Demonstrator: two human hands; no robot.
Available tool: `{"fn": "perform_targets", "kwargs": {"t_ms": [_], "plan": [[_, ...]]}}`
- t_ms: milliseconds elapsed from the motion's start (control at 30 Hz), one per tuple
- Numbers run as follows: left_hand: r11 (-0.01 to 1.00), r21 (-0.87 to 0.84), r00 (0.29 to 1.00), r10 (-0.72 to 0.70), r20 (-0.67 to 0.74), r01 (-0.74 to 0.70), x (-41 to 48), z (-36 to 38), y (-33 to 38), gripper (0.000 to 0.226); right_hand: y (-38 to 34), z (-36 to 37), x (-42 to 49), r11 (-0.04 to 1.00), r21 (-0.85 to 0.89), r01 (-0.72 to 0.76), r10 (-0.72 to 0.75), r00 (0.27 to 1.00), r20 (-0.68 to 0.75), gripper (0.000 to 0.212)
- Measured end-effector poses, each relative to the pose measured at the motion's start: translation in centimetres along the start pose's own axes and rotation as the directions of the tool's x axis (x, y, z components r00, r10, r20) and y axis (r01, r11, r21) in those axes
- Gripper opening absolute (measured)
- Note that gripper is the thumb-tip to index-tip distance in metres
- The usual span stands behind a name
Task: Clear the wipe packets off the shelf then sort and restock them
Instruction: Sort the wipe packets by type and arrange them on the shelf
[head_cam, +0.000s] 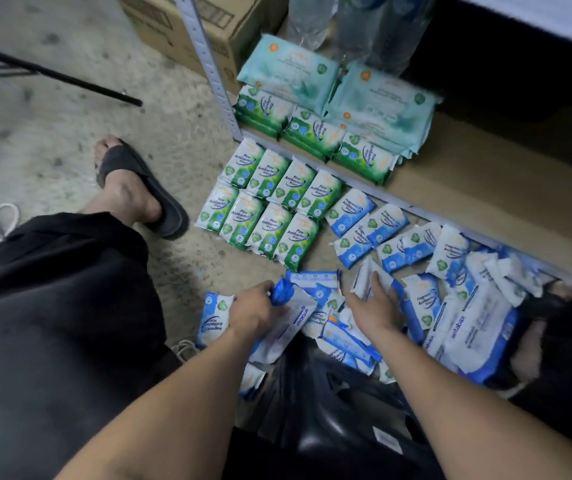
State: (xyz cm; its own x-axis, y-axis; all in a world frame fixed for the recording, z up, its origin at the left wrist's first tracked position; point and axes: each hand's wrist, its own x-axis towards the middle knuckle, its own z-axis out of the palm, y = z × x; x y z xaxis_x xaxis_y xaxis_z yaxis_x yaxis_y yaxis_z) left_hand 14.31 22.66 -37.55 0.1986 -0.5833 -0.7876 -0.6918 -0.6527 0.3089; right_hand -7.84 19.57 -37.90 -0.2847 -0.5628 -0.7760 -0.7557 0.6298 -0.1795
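Several green pine wipe packets (270, 206) lie in two neat rows on the concrete floor. To their right a loose heap of blue wipe packets (426, 258) spreads along the shelf's front edge. On the brown bottom shelf (485, 181) stand more green packets (312, 131) and pale teal wipe packs (378, 102). My left hand (255, 311) grips a blue and white antabax packet (288, 323) by its end. My right hand (373, 303) rests in the heap, fingers closed on a small white packet (367, 278).
A perforated grey shelf post (208, 64) rises at the shelf corner, with a cardboard box (194, 26) behind it. Clear bottles (347, 26) stand at the shelf's back. My sandalled foot (139, 188) sits left of the green rows. A black plastic stool (329, 410) is beneath me.
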Motion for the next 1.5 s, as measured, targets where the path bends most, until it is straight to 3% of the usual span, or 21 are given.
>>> {"fn": "perform_targets", "kwargs": {"t_ms": [167, 400, 700, 833, 1000, 1133, 1333, 1500], "plan": [[0.988, 0.043, 0.985, 0.151, -0.084, -0.147, -2.9, -1.4, 3.8, 0.054, 0.8, -2.6, -3.5, 0.993, 0.077, 0.089, -0.085, 0.995, -0.046, 0.074], [0.920, 0.178, 0.910, 0.378, -0.169, -0.349, -7.3, -3.5, 11.3, 0.045, 4.1, -7.3, -7.8, 0.955, 0.208, 0.214, -0.175, 0.966, -0.189, 0.070], [0.772, 0.444, 0.801, 0.573, -0.175, -0.455, -10.2, -2.0, 22.9, 0.049, 10.8, -15.0, -6.9, 0.960, 0.221, 0.173, -0.103, 0.949, -0.296, 0.075], [0.675, 0.558, 0.744, 0.652, -0.144, -0.483, -9.9, -0.1, 27.9, 0.038, 13.3, -18.4, -4.0, 0.950, 0.283, 0.133, -0.032, 0.942, -0.334, 0.074], [0.568, 0.672, 0.639, 0.748, -0.179, -0.476, -7.7, 2.7, 32.2, 0.027, 15.5, -21.1, 0.1, 0.965, 0.251, 0.068, 0.029, 0.932, -0.361, 0.072], [0.423, 0.772, 0.542, 0.831, -0.122, -0.474, -4.4, 4.6, 35.1, 0.021, 16.9, -22.3, 3.0, 0.978, 0.202, 0.051, 0.023, 0.937, -0.348, 0.080], [0.112, 0.904, 0.289, 0.957, 0.013, -0.413, 1.7, 8.0, 38.9, 0.033, 17.7, -23.2, 7.3, 0.994, 0.087, 0.059, -0.022, 0.924, -0.381, 0.083], [-0.002, 0.868, 0.120, 0.990, 0.070, -0.497, 6.0, 11.4, 40.9, 0.031, 17.1, -24.7, 9.7, 0.994, -0.086, 0.069, -0.097, 0.921, -0.378, 0.068]]}}
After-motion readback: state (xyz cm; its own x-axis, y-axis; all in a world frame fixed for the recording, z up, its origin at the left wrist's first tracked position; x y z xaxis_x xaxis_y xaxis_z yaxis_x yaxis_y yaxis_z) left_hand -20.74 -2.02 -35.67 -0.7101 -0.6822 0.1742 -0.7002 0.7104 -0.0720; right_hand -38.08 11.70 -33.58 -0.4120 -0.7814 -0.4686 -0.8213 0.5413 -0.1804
